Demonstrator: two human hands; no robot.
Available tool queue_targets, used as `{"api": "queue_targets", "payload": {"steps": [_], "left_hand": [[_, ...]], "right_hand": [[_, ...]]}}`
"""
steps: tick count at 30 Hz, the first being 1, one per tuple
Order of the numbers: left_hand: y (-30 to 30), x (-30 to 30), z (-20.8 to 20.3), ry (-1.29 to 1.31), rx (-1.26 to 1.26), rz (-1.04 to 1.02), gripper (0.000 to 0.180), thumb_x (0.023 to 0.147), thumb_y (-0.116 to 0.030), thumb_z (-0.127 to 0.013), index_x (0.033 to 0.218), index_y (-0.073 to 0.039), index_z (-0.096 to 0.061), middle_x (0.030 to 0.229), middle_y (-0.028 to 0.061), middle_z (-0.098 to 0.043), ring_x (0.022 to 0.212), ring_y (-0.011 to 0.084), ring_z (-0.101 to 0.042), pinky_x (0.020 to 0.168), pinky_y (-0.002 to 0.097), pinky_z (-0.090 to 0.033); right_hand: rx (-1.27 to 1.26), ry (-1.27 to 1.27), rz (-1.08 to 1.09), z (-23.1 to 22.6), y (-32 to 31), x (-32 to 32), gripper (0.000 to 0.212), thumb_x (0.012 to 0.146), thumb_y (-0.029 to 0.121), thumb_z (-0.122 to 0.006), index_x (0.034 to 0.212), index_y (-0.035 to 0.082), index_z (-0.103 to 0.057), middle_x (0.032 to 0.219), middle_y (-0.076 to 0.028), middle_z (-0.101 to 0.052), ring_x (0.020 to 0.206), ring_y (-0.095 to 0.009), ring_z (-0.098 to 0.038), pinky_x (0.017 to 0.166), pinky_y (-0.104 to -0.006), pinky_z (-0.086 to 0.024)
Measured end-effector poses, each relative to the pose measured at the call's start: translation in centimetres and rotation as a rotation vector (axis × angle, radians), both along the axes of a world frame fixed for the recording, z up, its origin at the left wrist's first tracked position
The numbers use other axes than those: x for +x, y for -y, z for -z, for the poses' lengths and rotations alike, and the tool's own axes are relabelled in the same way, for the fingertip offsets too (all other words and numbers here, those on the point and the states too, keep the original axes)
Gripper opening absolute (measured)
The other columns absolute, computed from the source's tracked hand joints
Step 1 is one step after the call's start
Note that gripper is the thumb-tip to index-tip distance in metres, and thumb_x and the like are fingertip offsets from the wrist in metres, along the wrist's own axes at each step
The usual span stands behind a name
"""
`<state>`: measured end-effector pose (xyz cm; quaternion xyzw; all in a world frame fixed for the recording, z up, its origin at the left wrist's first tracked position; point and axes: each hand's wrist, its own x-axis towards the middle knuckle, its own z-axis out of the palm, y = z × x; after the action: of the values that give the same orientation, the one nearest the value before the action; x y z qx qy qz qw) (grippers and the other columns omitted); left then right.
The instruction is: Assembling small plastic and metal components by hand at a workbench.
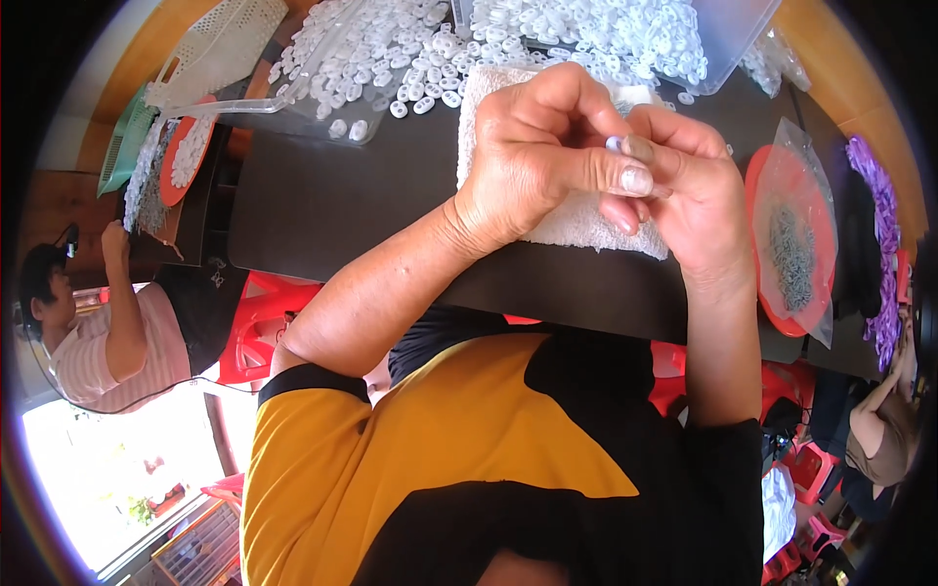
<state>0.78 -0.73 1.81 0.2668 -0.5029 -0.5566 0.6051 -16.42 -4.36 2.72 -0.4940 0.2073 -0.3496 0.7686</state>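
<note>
My left hand [537, 146] and my right hand [699, 186] meet above a white towel [557, 230] on the dark table. Both are closed in a pinch, the thumbs and fingertips touching one another. Between the fingertips shows a small pale bit [614, 144], too hidden by the fingers to name. Just beyond the hands lies a large heap of small white oval plastic pieces [586, 39], each with holes. To the right of my right hand is a red tray [757, 225] lined with clear plastic, holding a pile of small grey metal parts [791, 259].
A clear plastic bin [728, 44] stands at the back. On the left are a white perforated basket [215, 59], a green basket [122, 146] and a red tray [200, 132] with white pieces. One person [117, 332] works at the left; purple strands [874, 225] hang at the right.
</note>
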Motion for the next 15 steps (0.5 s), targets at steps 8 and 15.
{"api": "queue_targets", "payload": {"steps": [8,15], "left_hand": [[0.5,-0.1,-0.3,0.060,-0.009,-0.017,0.025,0.075,-0.004,-0.081,0.092,-0.003,-0.063,0.081,0.0039,-0.067,0.068,0.0077,-0.062,0.053,0.0185,-0.043],[0.0,0.4,-1.2,0.181,0.040,-0.311,0.021,0.073,0.010,-0.073,0.089,0.001,-0.063,0.079,0.0080,-0.066,0.062,0.0107,-0.060,0.047,0.0222,-0.044]], "right_hand": [[-0.085,-0.090,0.224,-0.5,-0.3,0.1,0.023,0.092,0.020,-0.063,0.083,0.000,-0.064,0.064,-0.001,-0.053,0.055,-0.014,-0.056,0.054,-0.0228,-0.042],[-0.093,-0.148,0.281,-0.3,0.3,0.0,0.031,0.092,0.029,-0.062,0.084,-0.001,-0.064,0.061,0.000,-0.051,0.055,-0.015,-0.057,0.052,-0.0249,-0.038]]}}
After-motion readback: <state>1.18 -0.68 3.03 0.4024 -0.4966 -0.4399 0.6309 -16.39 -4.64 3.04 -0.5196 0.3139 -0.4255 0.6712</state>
